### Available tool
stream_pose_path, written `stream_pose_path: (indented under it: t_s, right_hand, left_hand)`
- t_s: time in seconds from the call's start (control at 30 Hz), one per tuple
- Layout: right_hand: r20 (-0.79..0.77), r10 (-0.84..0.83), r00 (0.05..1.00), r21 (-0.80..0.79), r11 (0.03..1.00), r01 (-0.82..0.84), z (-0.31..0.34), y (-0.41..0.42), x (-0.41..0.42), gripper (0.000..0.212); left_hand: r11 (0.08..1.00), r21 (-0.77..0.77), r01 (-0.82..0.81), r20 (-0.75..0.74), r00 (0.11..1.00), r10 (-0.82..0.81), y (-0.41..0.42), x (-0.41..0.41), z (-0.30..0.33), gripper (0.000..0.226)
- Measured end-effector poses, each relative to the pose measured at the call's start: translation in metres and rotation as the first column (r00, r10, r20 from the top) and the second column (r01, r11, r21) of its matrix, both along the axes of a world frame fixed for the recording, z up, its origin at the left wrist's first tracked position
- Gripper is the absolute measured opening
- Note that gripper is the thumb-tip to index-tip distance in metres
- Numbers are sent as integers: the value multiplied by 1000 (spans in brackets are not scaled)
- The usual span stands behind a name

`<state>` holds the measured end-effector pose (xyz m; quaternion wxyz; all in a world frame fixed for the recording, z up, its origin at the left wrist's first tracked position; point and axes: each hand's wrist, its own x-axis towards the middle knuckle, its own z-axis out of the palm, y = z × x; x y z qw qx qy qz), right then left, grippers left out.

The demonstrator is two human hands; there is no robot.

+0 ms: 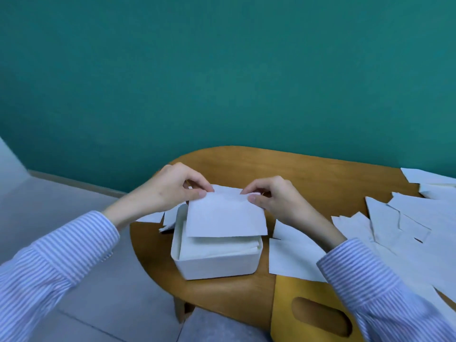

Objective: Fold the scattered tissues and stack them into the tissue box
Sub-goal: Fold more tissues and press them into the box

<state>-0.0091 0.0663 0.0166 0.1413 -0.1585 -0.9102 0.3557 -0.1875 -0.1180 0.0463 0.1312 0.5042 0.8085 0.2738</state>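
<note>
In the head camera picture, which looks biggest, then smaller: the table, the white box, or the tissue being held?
1. wooden table
2. white box
3. held tissue, looking nearly as big as the box, so that order is unsure.

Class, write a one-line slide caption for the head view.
Both hands hold a folded tissue over the tissue box.

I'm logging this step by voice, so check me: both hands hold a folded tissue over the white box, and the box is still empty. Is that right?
Not quite. In the head view the left hand and right hand do pinch a folded tissue over the white box, but the box is not empty: a stack of tissues already fills it.
</note>
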Motion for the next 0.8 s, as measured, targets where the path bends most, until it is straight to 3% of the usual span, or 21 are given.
stream_pose_path:
  t_s: [0.27,0.5,0.67,0.8]
  right_hand:
    - [192,9,981,210,976,-50,-27,-18,-19,25]
    - [80,81,993,407,907,-107,-35,-18,1,35]
    - [245,172,954,468,841,-272,-41,-21,9,37]
    - [348,141,927,482,821,-306,-40,-27,0,44]
  left_hand:
    - [999,-23,-36,53,998,37,-19,2,-59,19]
    - [995,85,57,-215,976,-38,-26,7,-73,23]
    - [986,-41,161,-183,969,-166,-23,24,-78,31]
    - [978,-136,161,-194,963,-186,-19,23,-80,33]
